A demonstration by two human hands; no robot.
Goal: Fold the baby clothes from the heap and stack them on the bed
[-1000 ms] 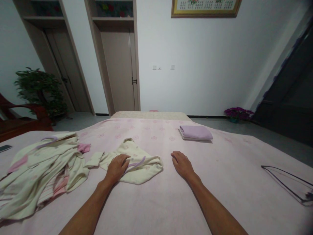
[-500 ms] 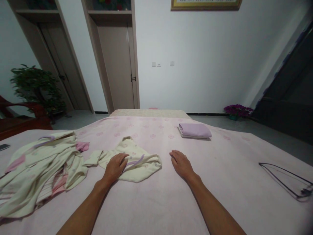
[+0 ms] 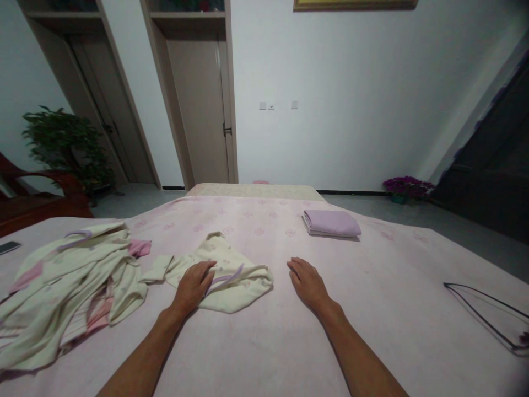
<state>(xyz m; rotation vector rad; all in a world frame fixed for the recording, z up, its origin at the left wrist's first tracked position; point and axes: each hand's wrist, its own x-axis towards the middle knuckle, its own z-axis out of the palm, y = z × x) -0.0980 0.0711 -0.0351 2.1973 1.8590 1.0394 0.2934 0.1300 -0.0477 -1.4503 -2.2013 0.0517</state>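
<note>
My left hand (image 3: 193,288) lies on the left part of a small cream baby garment (image 3: 237,295) with faint prints and a lilac trim strip; its fingers are stretched out and not closed round the cloth. The garment is crumpled, one short cuffed sleeve pointing left. My right hand (image 3: 308,282) rests palm down on the pale pink sheet (image 3: 264,353), fingers extended, apart from the garment and holding nothing. Beyond it sits a neatly folded lilac cloth (image 3: 333,223).
A loose heap of cream and pink clothes (image 3: 78,292) lies at the left, with a phone (image 3: 9,247) behind it. A black clothes hanger (image 3: 481,309) lies at the right. Past the bed stand a wooden chair (image 3: 45,201), a leafy plant (image 3: 68,146) and purple flowers (image 3: 407,187).
The camera view has shifted slightly, so the background and hanger sit a little differently. Both hands and the clothes stay essentially in place.
</note>
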